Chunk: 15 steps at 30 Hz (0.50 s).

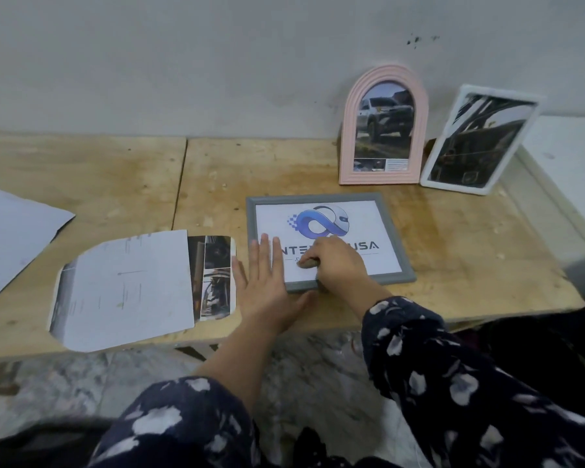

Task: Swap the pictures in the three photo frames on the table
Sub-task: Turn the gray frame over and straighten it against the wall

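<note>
Grey frame (330, 243) flat on our wooden counter (453, 238), left hand (267, 282) spread flat, right hand (335, 261) fingers curled gripping its near edge.

The tabletop (453, 238) is pale tan wood with darker brown stains, and the wall (183, 62) behind it is dull grey-white. One frame (384, 125) is soft pink, another frame (433, 167) white, and the flat frame (397, 231) grey around a white print with a blue looped logo (321, 221). The sleeves (453, 366) are dark navy, scattered with whitish blotches.
</note>
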### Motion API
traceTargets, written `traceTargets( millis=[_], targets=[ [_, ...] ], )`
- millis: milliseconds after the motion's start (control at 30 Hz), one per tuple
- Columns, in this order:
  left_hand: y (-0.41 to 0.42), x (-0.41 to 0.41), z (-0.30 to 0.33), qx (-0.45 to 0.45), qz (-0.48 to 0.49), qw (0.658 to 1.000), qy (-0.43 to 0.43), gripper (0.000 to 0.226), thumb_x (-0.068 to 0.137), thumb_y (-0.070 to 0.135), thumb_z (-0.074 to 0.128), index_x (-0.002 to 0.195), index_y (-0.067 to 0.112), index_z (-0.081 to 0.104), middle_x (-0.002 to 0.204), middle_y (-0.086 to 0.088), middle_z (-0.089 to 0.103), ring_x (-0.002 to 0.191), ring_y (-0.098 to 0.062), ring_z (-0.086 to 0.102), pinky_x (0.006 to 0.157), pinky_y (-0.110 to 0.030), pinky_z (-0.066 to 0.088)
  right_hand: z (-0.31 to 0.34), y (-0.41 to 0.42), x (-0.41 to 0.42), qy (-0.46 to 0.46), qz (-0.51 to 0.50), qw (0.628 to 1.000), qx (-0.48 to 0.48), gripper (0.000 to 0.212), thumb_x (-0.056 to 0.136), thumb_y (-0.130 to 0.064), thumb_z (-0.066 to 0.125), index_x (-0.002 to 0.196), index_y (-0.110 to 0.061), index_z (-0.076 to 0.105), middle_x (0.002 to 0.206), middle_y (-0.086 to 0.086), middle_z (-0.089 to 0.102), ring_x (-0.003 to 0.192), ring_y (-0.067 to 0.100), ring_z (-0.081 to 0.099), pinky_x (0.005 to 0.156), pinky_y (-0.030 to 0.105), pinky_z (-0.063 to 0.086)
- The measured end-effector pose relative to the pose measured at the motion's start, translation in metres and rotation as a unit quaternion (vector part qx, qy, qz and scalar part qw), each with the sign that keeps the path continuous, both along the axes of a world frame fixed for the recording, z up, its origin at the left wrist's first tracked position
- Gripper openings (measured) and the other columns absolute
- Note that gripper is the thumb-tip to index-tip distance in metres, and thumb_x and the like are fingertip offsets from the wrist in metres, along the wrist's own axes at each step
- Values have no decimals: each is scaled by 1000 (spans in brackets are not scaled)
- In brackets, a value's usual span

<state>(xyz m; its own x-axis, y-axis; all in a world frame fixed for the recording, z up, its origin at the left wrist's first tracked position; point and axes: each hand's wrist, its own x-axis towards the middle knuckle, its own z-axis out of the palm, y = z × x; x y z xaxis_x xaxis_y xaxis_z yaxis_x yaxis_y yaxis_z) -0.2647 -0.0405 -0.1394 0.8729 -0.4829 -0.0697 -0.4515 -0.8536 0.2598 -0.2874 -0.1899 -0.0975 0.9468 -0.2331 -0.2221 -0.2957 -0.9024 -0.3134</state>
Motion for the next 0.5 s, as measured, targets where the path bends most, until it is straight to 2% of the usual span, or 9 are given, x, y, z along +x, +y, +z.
traceTargets(
  millis=[67, 133, 233, 367, 500],
  targets=[
    [-4, 5, -10, 11, 10, 1000, 14, 114, 77, 85, 27, 151, 12, -19, 157, -5, -27, 145, -20, -26, 107, -54, -27, -11, 11, 0, -7, 58, 998, -12, 37, 88, -4, 54, 113, -26, 70, 113, -3, 62, 112, 20, 51, 88, 30, 42],
    [-3, 4, -13, 20, 13, 1000, -7, 116, 76, 86, 24, 151, 6, -14, 159, -10, -21, 146, -21, -21, 105, -57, -27, -17, 7, -11, -47, 62, 997, -13, 33, 89, -4, 54, 110, -23, 72, 110, -1, 64, 109, 23, 52, 87, 34, 44],
    [-3, 3, -10, 27, 13, 1000, -4, 117, 75, 87, 23, 150, 7, -17, 159, -11, -21, 146, -22, -22, 104, -62, -25, -16, -19, -24, -9, 60, 997, -49, 31, 88, -4, 55, 106, -23, 71, 109, -2, 65, 108, 22, 52, 84, 31, 44],
    [-3, 4, -7, 43, 8, 999, -1, 114, 76, 86, 24, 148, 11, -24, 157, -11, -26, 145, -23, -26, 105, -68, -17, -11, -51, -36, 32, -13, 999, -35, 44, 78, 5, 53, 97, -30, 72, 110, -6, 65, 108, 19, 56, 85, 31, 48],
    [-7, 0, 3, 65, -28, 997, -22, 106, 80, 78, 28, 149, 16, -23, 156, -11, -30, 145, -25, -26, 101, -71, -18, -9, -63, -24, 2, -114, 992, 47, 42, 74, 7, 55, 96, -23, 75, 104, -5, 70, 102, 17, 63, 85, 30, 52]
  ],
)
